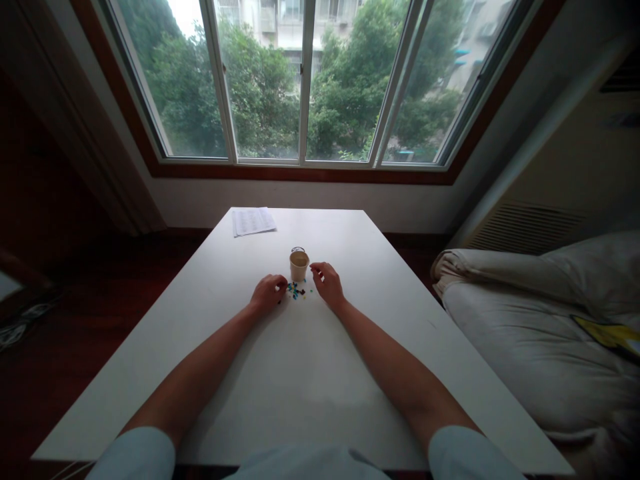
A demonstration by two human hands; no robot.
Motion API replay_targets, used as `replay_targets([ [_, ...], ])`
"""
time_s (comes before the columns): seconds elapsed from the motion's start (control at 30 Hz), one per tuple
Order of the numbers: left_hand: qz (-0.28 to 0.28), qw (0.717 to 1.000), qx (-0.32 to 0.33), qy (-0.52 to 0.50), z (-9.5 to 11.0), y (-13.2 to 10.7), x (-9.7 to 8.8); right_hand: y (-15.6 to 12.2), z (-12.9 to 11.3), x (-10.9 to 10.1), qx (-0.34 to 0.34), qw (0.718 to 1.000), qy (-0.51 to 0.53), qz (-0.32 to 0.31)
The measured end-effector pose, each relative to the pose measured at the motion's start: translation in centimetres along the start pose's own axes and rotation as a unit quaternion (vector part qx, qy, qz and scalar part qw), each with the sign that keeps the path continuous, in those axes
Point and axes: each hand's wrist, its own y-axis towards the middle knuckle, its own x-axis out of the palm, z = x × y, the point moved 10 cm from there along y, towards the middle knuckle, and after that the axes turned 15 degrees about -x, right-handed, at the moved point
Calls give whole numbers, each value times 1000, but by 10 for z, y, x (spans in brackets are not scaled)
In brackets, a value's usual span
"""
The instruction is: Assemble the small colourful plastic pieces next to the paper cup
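A small tan paper cup (pixel 299 267) stands upright near the middle of the white table (pixel 310 387). Just in front of it lies a loose scatter of tiny beads (pixel 295 291) in blue, green, yellow and dark colours. At the left edge of the beads rests my left hand (pixel 269 292), its fingers curled in; whatever they may pinch is too small to see. My right hand (pixel 327 283) is beside the cup's right side, thumb and fingers drawn together near its rim. Anything between those fingertips cannot be made out.
Behind the cup sits a small dark-rimmed object (pixel 298 250), partly hidden. Sheets of paper (pixel 253 221) lie at the table's far left corner. A sofa with a pale cover (pixel 505 333) stands to the right, and a wide window (pixel 303 87) is beyond the table.
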Motion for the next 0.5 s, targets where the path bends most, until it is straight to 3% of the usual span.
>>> replay_targets([
  [0.2, 1, 1000, 5, 1, -1, 1, 1, 1, -2, 0, -23, 1000, 4, 14],
  [0.5, -5, 1000, -3, -1, -1, 0, 1, -2, 5, 1, -5, 1000, 5, 17],
])
